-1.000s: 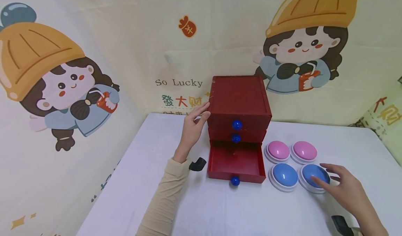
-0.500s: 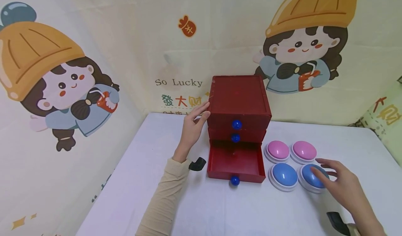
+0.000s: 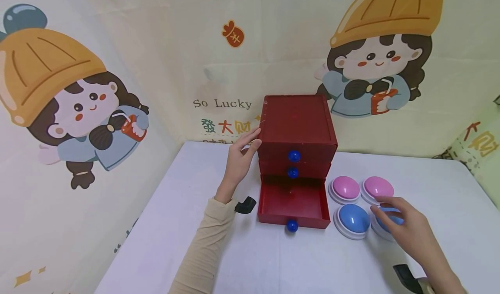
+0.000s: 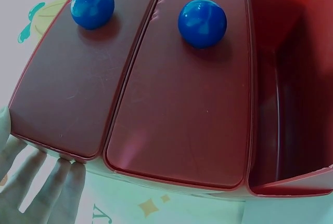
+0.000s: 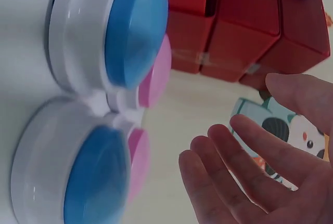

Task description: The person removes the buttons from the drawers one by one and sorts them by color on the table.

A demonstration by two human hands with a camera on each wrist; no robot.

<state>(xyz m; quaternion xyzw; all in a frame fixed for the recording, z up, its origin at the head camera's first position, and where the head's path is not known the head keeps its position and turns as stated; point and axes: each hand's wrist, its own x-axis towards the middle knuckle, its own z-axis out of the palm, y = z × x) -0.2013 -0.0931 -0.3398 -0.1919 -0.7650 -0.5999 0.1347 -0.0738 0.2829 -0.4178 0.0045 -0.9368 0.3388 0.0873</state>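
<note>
A dark red drawer cabinet [image 3: 297, 118] with blue ball knobs stands at the back of the table. Its bottom drawer [image 3: 293, 198] is pulled out, with nothing inside. My left hand [image 3: 239, 159] touches the cabinet's left side near the top; in the left wrist view its fingers [image 4: 62, 182] lie straight along the edge. My right hand [image 3: 412, 231] hovers over the right blue push button [image 5: 96, 182], fingers spread and holding nothing. In the head view the hand partly covers this button. Left of it is another blue push button [image 3: 354, 218].
Two pink push buttons [image 3: 346, 187] sit behind the blue ones, all on white bases, right of the cabinet. The drawer's blue knob [image 3: 292, 226] sticks out toward the front. A printed cloth [image 3: 218, 68] hangs behind the white table [image 3: 250, 263].
My right hand has moved left and slightly forward across the right blue push button, covering more of it. The left hand and the cabinet have stayed still.
</note>
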